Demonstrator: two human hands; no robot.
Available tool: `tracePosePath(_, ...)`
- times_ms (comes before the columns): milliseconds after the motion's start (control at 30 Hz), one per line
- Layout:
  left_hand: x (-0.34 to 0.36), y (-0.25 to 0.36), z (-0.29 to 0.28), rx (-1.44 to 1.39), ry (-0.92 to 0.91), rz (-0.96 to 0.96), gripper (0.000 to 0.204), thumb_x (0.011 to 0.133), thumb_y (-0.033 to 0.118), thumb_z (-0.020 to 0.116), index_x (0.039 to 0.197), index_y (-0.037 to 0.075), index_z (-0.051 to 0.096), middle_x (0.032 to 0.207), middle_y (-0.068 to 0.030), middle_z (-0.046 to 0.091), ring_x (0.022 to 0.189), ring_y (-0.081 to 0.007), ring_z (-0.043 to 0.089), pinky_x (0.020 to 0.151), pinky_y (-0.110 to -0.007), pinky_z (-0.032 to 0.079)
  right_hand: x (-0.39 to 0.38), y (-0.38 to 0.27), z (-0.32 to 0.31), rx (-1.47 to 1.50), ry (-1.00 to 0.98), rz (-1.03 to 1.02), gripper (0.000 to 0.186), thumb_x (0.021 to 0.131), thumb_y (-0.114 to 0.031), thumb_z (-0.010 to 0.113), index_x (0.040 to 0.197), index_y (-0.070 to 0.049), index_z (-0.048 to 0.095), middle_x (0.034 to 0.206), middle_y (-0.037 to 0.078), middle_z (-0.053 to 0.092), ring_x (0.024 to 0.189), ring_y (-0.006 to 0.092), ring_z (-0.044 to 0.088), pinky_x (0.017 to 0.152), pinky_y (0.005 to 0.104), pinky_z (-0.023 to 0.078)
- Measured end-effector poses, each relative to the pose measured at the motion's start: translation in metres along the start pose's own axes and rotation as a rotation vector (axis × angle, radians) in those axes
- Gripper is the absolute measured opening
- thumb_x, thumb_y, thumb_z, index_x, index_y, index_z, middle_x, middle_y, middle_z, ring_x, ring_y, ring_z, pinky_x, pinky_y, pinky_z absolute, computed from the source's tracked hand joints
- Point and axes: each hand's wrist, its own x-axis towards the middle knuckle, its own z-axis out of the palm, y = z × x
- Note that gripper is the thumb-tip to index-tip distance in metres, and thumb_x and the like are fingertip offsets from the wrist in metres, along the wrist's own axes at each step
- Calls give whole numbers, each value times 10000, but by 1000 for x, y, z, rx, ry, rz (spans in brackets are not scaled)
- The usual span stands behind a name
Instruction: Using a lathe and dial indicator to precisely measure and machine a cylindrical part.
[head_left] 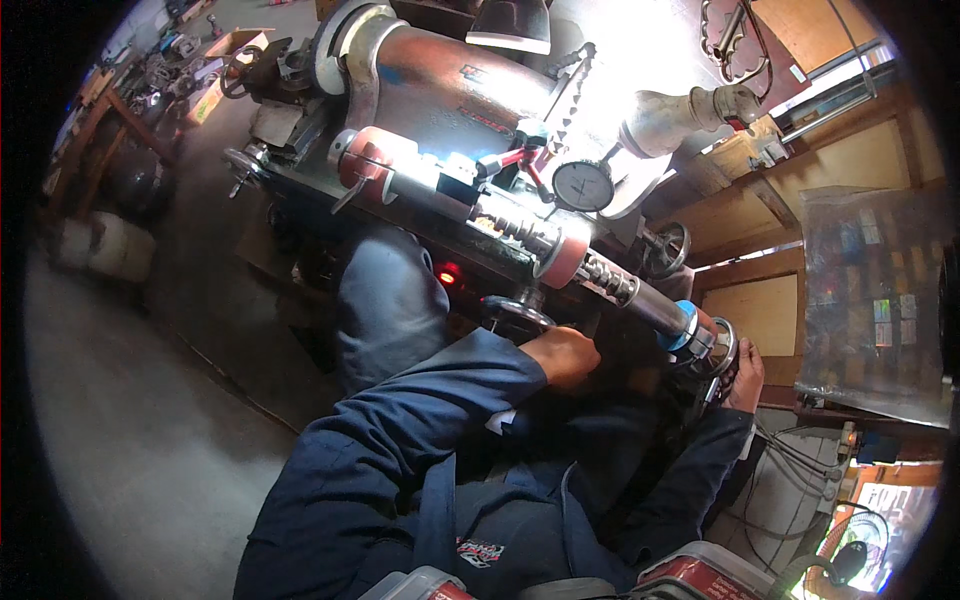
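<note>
My left hand [565,357] is closed beside a chromed handwheel [517,313] on the near side of the machine. The fingers curl downward, and what they grip is hidden. At the machine's right end, my right hand [747,378] has its fingers wrapped round the rim of another metal handwheel [722,352]. Between the machine's round metal sleeves lies a ridged steel shaft [520,228], passing a reddish collar [563,258]. A round white dial gauge [583,186] stands over this shaft on a jointed arm with red parts [530,160].
A large rust-coloured cylinder housing [455,75] lies behind the shaft. A bright lamp [510,25] hangs above it. Another handwheel [667,248] sits at the back right. A red light [447,278] glows by my knee. Cables [795,455] run along the right wall.
</note>
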Motion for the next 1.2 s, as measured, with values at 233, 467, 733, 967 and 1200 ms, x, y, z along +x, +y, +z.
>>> tracePosePath(233,4,0,1,12,-41,5,196,815,165,622,893,31,742,919,-191,723,897,-348,718,755,-448,573,37,20,-4,-265,25,-100,308,1028,-344,542,950,-72,663,805,-16,591,701,88,555,633,251,465)
tracePosePath(467,1,-2,4,40,5,53,198,821,174,620,889,32,740,900,-185,723,886,-350,716,754,-449,572,64,51,-8,210,-144,138,273,1000,-298,581,1061,-46,665,924,19,668,808,114,634,713,266,521)
tracePosePath(733,0,-1,1,22,-22,30,214,845,206,614,920,46,734,927,-174,722,894,-360,704,754,-453,562,53,92,-9,-487,-662,-293,468,880,-217,704,1295,-38,579,1210,71,644,1100,181,617,953,339,499)
tracePosePath(967,-3,-5,1,-36,64,84,210,840,216,645,951,46,701,901,-183,705,904,-377,687,779,-462,552,51,110,-26,-365,-410,-174,400,917,-182,651,1282,-29,590,1178,76,656,1062,177,622,927,330,497)
tracePosePath(1200,-3,-8,5,-70,111,99,222,853,236,649,954,43,688,902,-190,701,926,-375,681,803,-469,546,22,136,-49,-254,-178,-63,339,955,-148,598,1269,-20,600,1146,81,667,1024,172,627,901,320,495)
